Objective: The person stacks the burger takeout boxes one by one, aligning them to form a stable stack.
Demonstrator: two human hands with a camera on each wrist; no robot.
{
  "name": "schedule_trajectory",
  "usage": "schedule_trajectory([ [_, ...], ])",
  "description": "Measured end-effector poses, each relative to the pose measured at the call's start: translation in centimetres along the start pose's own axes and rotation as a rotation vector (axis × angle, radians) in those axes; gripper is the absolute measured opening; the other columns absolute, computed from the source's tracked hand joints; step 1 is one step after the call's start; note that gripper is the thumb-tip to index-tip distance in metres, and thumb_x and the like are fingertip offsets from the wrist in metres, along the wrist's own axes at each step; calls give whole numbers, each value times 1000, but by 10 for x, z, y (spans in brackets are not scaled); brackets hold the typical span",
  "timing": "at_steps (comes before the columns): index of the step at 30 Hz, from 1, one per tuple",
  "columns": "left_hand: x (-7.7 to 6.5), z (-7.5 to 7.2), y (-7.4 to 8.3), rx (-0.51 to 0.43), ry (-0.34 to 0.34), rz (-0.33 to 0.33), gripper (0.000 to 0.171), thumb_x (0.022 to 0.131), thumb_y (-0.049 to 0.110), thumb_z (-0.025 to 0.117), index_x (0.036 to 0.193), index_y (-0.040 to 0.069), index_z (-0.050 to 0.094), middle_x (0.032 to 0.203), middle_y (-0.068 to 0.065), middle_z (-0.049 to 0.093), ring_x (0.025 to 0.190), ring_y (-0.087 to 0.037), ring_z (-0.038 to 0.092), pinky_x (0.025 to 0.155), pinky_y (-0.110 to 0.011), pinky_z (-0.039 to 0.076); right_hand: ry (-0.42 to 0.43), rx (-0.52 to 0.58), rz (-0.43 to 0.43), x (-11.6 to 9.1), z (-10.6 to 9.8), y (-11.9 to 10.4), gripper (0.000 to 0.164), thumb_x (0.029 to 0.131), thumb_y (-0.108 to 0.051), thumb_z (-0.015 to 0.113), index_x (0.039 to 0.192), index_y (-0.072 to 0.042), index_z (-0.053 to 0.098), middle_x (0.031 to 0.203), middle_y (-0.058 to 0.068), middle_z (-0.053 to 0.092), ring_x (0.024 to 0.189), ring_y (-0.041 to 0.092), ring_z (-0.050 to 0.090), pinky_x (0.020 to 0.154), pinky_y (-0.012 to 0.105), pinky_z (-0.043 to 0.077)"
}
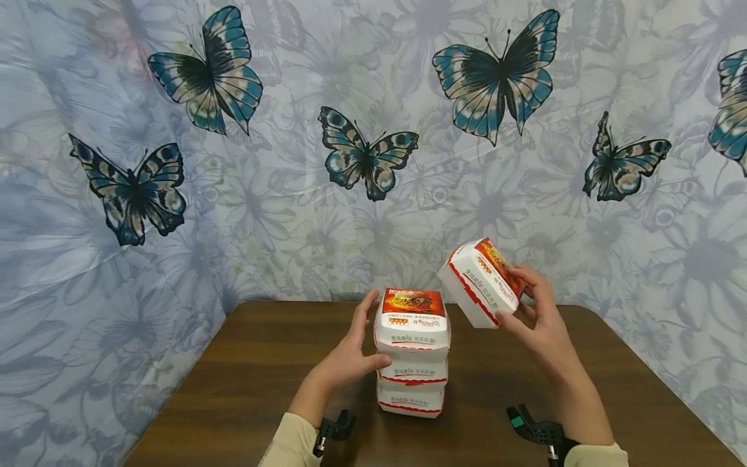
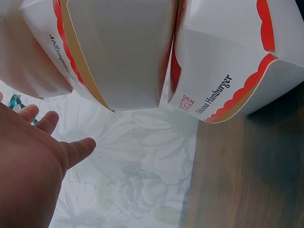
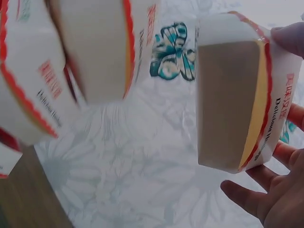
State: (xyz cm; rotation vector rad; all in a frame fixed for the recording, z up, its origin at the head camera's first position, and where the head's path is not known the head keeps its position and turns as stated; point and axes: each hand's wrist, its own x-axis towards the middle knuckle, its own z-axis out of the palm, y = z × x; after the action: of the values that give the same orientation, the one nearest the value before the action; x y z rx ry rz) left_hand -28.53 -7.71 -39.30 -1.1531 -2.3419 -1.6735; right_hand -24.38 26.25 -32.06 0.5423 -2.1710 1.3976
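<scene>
Three white hamburger boxes with red scalloped trim stand stacked on the table; the top box [image 1: 412,331] has a burger picture on its lid. Beside the left of the stack is my left hand [image 1: 344,357], fingers extended, its thumb at the middle box [image 1: 413,371]. The left wrist view shows the left hand [image 2: 35,166] with spread fingers near the boxes. To the right and above the stack, my right hand [image 1: 539,324] grips another hamburger box [image 1: 481,282], tilted in the air. In the right wrist view, this held box [image 3: 228,104] is apart from the stack.
The brown wooden table [image 1: 257,370] extends to both sides of the stack. Behind its back edge hangs a pale floral cloth [image 1: 280,246] printed with butterflies. Black wrist mounts [image 1: 335,429] sit on both forearms.
</scene>
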Motion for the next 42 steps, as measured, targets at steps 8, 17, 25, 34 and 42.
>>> schedule_trajectory([
  [8, 3, -1, 5, 0, 15, 28, 114, 85, 67, 65, 161, 22, -7, 168, -6, 1, 154, -35, 6, 117, -68, 15, -160, 129, -106, 32, 7, -30, 68, 90, 2, 61, 151, -14, 37, 159, 4, 23, 135, 16, 35, 97, 11, 42],
  [17, 0, 2, 5, -3, 21, 27, 110, 86, 64, 66, 159, 31, -8, 168, -6, 3, 154, -32, 8, 117, -68, 15, -255, 17, -188, 43, 15, -39, 66, 88, -2, 66, 147, -20, 46, 159, 2, 27, 143, 13, 28, 100, 17, 43],
  [25, -2, 1, 7, -12, 5, -6, 111, 85, 62, 68, 160, 29, -8, 168, -6, 5, 156, -29, 7, 119, -67, 14, -349, -48, -225, 44, 18, -43, 64, 88, -6, 69, 145, -23, 48, 159, -2, 28, 144, 12, 29, 104, 24, 43],
  [34, -2, 1, 7, -16, 2, -2, 108, 86, 61, 68, 159, 34, -7, 168, -1, 4, 156, -28, 7, 119, -64, 15, -463, -7, -197, 56, 19, -42, 59, 90, -9, 67, 143, -27, 49, 159, -1, 30, 145, 14, 30, 104, 61, 42],
  [42, -2, 1, 6, -20, 1, -7, 110, 86, 61, 68, 160, 30, -7, 167, -1, 4, 156, -28, 6, 119, -66, 14, -538, 3, -172, 62, 25, -41, 56, 90, -15, 67, 142, -27, 51, 160, -2, 29, 148, 29, 26, 106, 71, 35],
])
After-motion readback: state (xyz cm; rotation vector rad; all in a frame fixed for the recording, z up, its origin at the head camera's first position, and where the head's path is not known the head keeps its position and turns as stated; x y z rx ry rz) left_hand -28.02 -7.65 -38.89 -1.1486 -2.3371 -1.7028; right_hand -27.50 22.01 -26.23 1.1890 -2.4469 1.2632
